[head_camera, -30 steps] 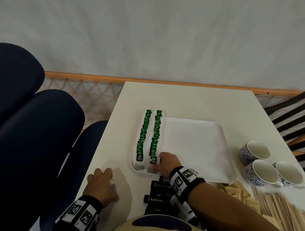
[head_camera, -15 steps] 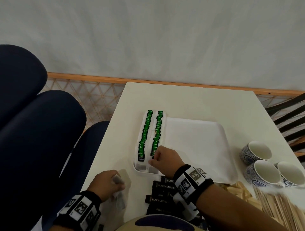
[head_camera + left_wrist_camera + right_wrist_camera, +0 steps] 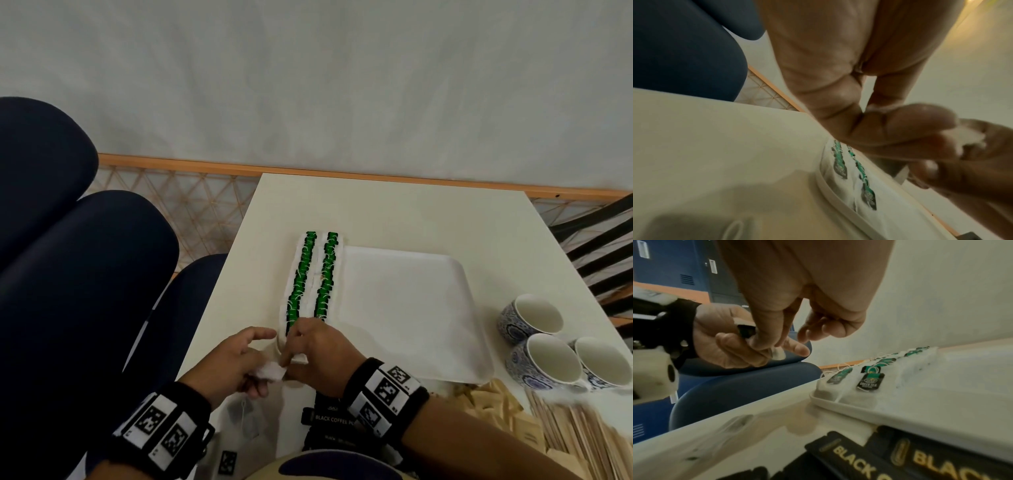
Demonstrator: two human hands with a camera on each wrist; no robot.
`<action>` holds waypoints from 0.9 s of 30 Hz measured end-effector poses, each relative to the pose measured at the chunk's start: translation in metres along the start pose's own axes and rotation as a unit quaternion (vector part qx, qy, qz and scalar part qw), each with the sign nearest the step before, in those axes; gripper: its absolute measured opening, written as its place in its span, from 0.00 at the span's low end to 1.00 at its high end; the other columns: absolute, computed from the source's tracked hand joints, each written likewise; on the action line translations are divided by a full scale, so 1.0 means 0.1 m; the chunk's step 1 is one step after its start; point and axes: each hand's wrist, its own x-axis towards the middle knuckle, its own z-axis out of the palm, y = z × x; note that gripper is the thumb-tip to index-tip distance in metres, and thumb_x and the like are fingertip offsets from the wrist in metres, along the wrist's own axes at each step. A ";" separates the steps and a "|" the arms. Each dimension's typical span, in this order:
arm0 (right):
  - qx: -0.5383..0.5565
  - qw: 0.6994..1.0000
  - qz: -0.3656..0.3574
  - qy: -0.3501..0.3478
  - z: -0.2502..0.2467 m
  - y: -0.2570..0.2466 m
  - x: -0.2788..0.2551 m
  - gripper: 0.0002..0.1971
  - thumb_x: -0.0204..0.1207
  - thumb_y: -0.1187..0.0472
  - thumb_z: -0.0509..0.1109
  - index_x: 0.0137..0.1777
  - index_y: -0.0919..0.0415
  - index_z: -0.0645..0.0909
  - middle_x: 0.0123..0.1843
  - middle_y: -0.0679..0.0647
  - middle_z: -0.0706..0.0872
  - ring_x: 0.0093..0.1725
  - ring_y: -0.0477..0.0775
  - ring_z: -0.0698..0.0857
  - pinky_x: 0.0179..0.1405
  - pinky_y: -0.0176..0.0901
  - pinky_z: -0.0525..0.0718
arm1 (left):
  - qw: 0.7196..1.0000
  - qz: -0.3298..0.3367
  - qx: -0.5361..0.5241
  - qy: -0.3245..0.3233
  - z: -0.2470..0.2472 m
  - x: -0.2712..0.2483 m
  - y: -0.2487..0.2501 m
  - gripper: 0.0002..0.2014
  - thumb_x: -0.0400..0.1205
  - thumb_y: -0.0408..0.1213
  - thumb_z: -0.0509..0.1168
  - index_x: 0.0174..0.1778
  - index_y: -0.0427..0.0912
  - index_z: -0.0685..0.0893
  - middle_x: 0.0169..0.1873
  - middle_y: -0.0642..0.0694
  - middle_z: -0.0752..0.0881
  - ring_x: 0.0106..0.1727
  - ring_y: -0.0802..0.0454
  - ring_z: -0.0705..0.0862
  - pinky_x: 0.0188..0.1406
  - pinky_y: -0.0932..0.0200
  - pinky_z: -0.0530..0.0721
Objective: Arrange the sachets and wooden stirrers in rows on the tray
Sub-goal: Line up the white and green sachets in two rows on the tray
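Both hands now meet just off the near left corner of the white tray (image 3: 404, 308), where half a second ago they were apart. The left hand (image 3: 229, 363) has risen from the table and, with the right hand (image 3: 318, 356), pinches one white tea bag (image 3: 270, 371). Two rows of green tea bags (image 3: 313, 277) lie along the tray's left side.

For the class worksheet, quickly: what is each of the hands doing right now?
Left hand: holds a white tea bag in curled fingers.
Right hand: pinches the same tea bag, beside the tray.
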 end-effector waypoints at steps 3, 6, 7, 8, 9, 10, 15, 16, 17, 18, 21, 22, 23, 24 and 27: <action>0.006 1.000 0.016 0.007 -0.05 0.04 -0.05 0.07 0.72 0.58 0.76 0.48 0.58 0.89 0.44 0.52 0.86 0.45 0.50 0.82 0.43 0.34 0.70 | 0.999 -0.007 0.043 -0.002 0.00 -0.01 -0.01 0.12 0.87 0.29 0.54 0.61 0.44 0.79 0.30 0.37 0.85 0.25 0.45 0.81 0.21 0.59 0.77; 0.023 0.995 0.091 0.028 -0.11 0.11 -0.10 0.06 0.76 0.54 0.73 0.48 0.55 0.86 0.39 0.43 0.82 0.34 0.39 0.77 0.39 0.32 0.74 | 0.969 0.020 0.240 0.052 -0.04 0.02 -0.12 0.06 0.85 0.39 0.61 0.53 0.49 0.82 0.34 0.47 0.86 0.30 0.53 0.82 0.30 0.60 0.81; 0.026 0.992 0.122 0.038 -0.14 0.15 -0.11 0.06 0.77 0.53 0.72 0.47 0.54 0.85 0.39 0.41 0.82 0.34 0.38 0.77 0.40 0.33 0.77 | 0.937 0.019 0.344 0.064 -0.07 0.00 -0.16 0.04 0.82 0.44 0.65 0.50 0.53 0.81 0.38 0.51 0.84 0.35 0.56 0.82 0.37 0.61 0.82; 0.027 0.987 0.150 0.050 -0.16 0.19 -0.12 0.06 0.78 0.52 0.71 0.45 0.53 0.83 0.38 0.41 0.82 0.34 0.40 0.79 0.39 0.34 0.79 | 0.896 0.006 0.439 0.068 -0.09 -0.02 -0.20 0.08 0.77 0.49 0.69 0.49 0.57 0.79 0.43 0.53 0.81 0.41 0.58 0.82 0.44 0.62 0.82; 0.024 0.983 0.172 0.064 -0.20 0.24 -0.14 0.08 0.78 0.49 0.71 0.41 0.52 0.81 0.35 0.41 0.82 0.34 0.42 0.79 0.35 0.32 0.78 | 0.864 -0.014 0.499 0.068 -0.09 -0.03 -0.26 0.13 0.72 0.52 0.72 0.49 0.60 0.77 0.46 0.56 0.78 0.46 0.59 0.80 0.49 0.62 0.81; 0.015 0.979 0.190 0.077 -0.22 0.30 -0.15 0.12 0.77 0.47 0.71 0.37 0.50 0.76 0.32 0.40 0.80 0.32 0.42 0.77 0.31 0.28 0.74 | 0.847 -0.032 0.527 0.063 -0.08 -0.05 -0.30 0.18 0.68 0.54 0.74 0.50 0.61 0.75 0.49 0.57 0.74 0.50 0.58 0.79 0.51 0.61 0.80; 0.004 0.965 0.243 0.098 -0.27 0.48 -0.18 0.20 0.74 0.41 0.73 0.31 0.48 0.67 0.29 0.42 0.76 0.30 0.40 0.74 0.28 0.29 0.70 | 0.809 -0.035 0.583 0.065 -0.01 -0.06 -0.48 0.19 0.66 0.52 0.77 0.42 0.59 0.72 0.51 0.56 0.71 0.50 0.57 0.76 0.47 0.64 0.80; 0.005 0.964 0.250 0.093 -0.27 0.50 -0.17 0.20 0.74 0.41 0.73 0.32 0.49 0.68 0.30 0.42 0.77 0.30 0.42 0.74 0.28 0.30 0.70 | 0.806 -0.036 0.588 0.066 -0.01 -0.05 -0.49 0.18 0.66 0.51 0.77 0.38 0.58 0.72 0.50 0.56 0.71 0.49 0.57 0.76 0.45 0.65 0.78; 0.008 0.963 0.255 0.087 -0.26 0.51 -0.17 0.19 0.74 0.43 0.73 0.34 0.50 0.70 0.31 0.43 0.78 0.32 0.44 0.75 0.29 0.31 0.71 | 0.807 -0.033 0.586 0.067 -0.01 -0.04 -0.50 0.18 0.66 0.49 0.77 0.35 0.58 0.71 0.49 0.56 0.71 0.48 0.57 0.75 0.43 0.66 0.77; 0.014 0.963 0.259 0.079 -0.25 0.52 -0.16 0.16 0.75 0.45 0.73 0.36 0.51 0.72 0.33 0.44 0.80 0.34 0.46 0.77 0.31 0.34 0.74 | 0.811 -0.034 0.581 0.064 -0.01 -0.03 -0.49 0.17 0.65 0.49 0.77 0.33 0.57 0.71 0.48 0.57 0.72 0.46 0.58 0.75 0.41 0.66 0.75; 0.036 0.963 0.262 0.050 -0.21 0.53 -0.15 0.08 0.76 0.52 0.72 0.42 0.52 0.76 0.41 0.49 0.87 0.42 0.52 0.86 0.43 0.43 0.84 | 0.828 -0.037 0.556 0.058 -0.03 -0.01 -0.48 0.14 0.67 0.45 0.73 0.29 0.53 0.72 0.41 0.56 0.76 0.40 0.59 0.76 0.33 0.67 0.70; 0.038 0.963 0.263 0.040 -0.20 0.53 -0.15 0.08 0.76 0.53 0.71 0.41 0.55 0.77 0.41 0.51 0.88 0.42 0.53 0.86 0.44 0.44 0.83 | 0.834 -0.042 0.547 0.054 -0.04 0.00 -0.49 0.12 0.67 0.43 0.72 0.29 0.53 0.71 0.38 0.55 0.78 0.38 0.59 0.77 0.32 0.68 0.70; 0.034 0.963 0.267 0.030 -0.19 0.53 -0.15 0.10 0.76 0.53 0.71 0.40 0.58 0.78 0.41 0.52 0.88 0.42 0.54 0.86 0.43 0.43 0.82 | 0.843 -0.045 0.534 0.050 -0.05 0.00 -0.51 0.12 0.67 0.41 0.70 0.29 0.54 0.71 0.36 0.54 0.80 0.37 0.58 0.78 0.31 0.68 0.71; 0.028 0.962 0.272 0.016 -0.19 0.53 -0.15 0.11 0.76 0.53 0.71 0.39 0.59 0.79 0.40 0.53 0.87 0.41 0.54 0.85 0.41 0.42 0.80 | 0.852 -0.046 0.520 0.045 -0.06 0.00 -0.52 0.12 0.66 0.39 0.69 0.31 0.55 0.71 0.35 0.53 0.81 0.36 0.58 0.78 0.30 0.68 0.72; 0.012 0.957 0.288 -0.026 -0.17 0.54 -0.15 0.13 0.76 0.54 0.72 0.31 0.53 0.75 0.33 0.48 0.80 0.38 0.50 0.78 0.33 0.35 0.74 | 0.871 -0.021 0.490 0.011 -0.06 0.01 -0.53 0.15 0.71 0.34 0.66 0.41 0.62 0.73 0.34 0.54 0.79 0.36 0.59 0.78 0.31 0.72 0.73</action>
